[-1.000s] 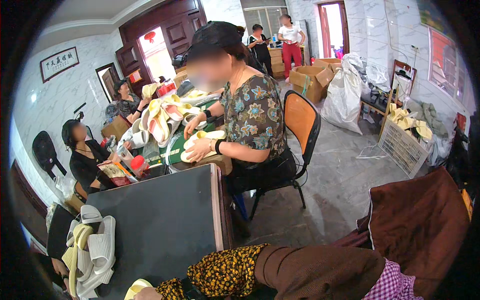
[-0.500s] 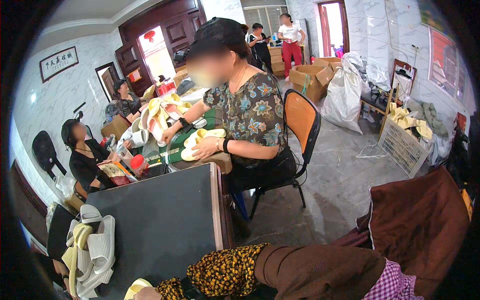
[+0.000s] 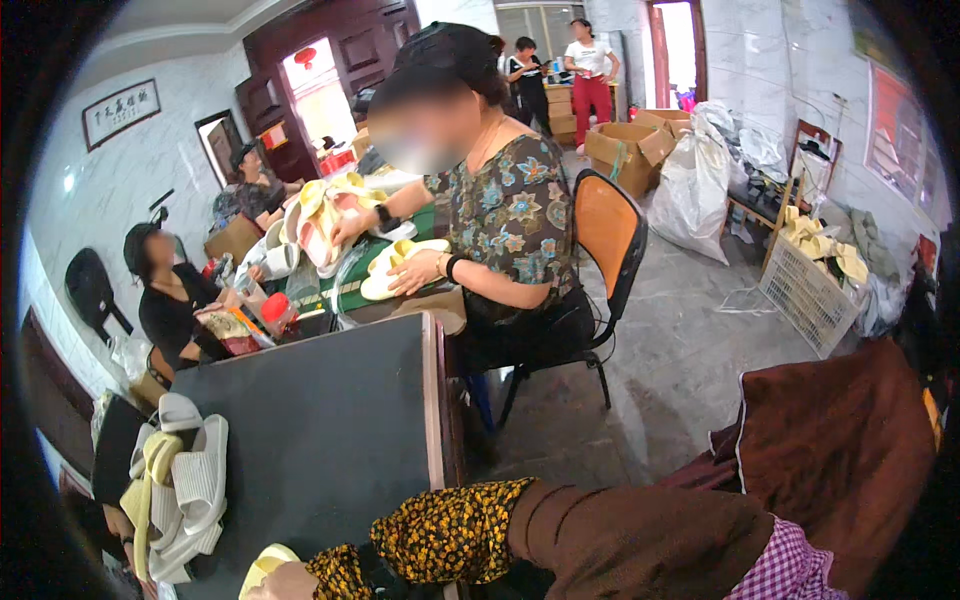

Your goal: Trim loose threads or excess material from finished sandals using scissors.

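My right forearm, in a brown sleeve with a yellow-and-black flowered cuff, reaches in from the lower right. At the bottom edge my right hand [image 3: 286,582] is closed on a pale yellow slipper [image 3: 262,566]; the frame cuts off the fingers and most of the slipper. My left hand is out of view. To the left, a pile of grey ribbed slippers [image 3: 201,480] with yellow ones [image 3: 160,456] among them lies on the dark tabletop [image 3: 310,420].
Across the table, a co-worker in a flowered top [image 3: 515,200] handles yellow slippers [image 3: 390,268]. An orange-backed chair [image 3: 608,225] stands behind that person. Brown cloth [image 3: 840,460] drapes at right, near a crate [image 3: 810,300]. Another person's arm [image 3: 115,525] shows at lower left.
The view has shifted slightly. My right hand stays by the yellow slipper, more of which shows now. The co-worker's far hand has moved up onto the slipper heap.
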A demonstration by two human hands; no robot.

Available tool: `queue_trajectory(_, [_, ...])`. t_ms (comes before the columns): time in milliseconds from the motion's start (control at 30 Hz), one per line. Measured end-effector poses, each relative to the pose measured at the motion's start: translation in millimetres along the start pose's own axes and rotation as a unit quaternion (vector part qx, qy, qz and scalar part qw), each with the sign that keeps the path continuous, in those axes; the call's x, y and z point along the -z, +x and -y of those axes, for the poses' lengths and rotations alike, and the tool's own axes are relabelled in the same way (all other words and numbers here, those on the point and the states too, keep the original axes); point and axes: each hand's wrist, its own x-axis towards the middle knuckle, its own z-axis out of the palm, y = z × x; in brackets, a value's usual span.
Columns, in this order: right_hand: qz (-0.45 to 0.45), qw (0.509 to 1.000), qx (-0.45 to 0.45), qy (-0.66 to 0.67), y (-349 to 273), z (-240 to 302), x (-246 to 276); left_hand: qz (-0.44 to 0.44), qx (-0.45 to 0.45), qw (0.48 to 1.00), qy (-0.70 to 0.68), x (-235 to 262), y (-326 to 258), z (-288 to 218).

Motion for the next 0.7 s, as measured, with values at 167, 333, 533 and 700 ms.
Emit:
queue_trajectory(167, [-0.020,0.997,-0.063,0.025,-4.1,-37.0,-36.8,-0.182,-0.025,0.983,0.012,-22.0,-80.7,29.4])
queue_trajectory(333, [0.012,0.998,-0.057,-0.005,2.1,-12.6,-2.5,-0.520,-0.164,0.829,0.127,-33.1,-97.6,32.8])
queue_trajectory(533, [0.015,0.997,-0.071,0.004,5.5,1.8,1.5,-0.609,-0.228,0.739,0.174,-41.6,-116.3,13.3])
queue_trajectory(700, [0.030,0.998,-0.059,-0.014,3.5,-6.1,-3.7,-0.664,-0.194,0.693,0.201,-50.5,-150.8,23.5])
